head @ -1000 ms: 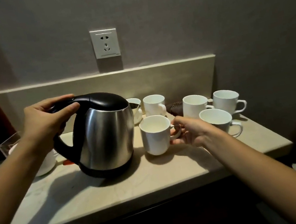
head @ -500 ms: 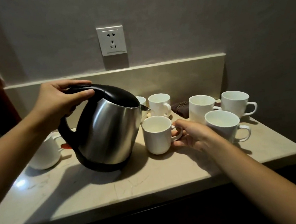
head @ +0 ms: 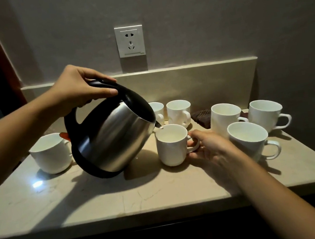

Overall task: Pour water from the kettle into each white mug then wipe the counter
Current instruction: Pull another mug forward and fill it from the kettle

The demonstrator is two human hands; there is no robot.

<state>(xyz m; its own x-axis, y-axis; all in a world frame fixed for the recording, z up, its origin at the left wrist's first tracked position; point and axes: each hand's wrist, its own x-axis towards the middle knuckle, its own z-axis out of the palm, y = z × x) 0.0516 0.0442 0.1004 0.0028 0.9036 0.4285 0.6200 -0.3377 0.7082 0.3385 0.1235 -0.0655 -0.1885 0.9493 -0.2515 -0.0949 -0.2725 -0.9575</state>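
Note:
A steel kettle [head: 112, 138] with a black lid and handle hangs tilted to the right above the beige counter [head: 123, 198]. My left hand [head: 78, 88] grips its handle from above. Its spout sits over the rim of a white mug [head: 172, 147] standing mid-counter. My right hand [head: 210, 148] holds that mug by its handle. Several more white mugs stand around: one at the left [head: 50, 153], two at the back [head: 179, 111], three at the right [head: 247, 138]. A dark brown cloth [head: 201, 117] lies at the back between the mugs.
A white wall socket [head: 130, 41] sits above the low backsplash. A wall closes the counter's right side. A small orange-red object [head: 64, 135] peeks out behind the kettle's handle. The counter's front strip is bare stone.
My left hand has lifted the kettle off the counter and tipped it further right, bringing the spout over the middle mug. My right hand stays on that mug's handle.

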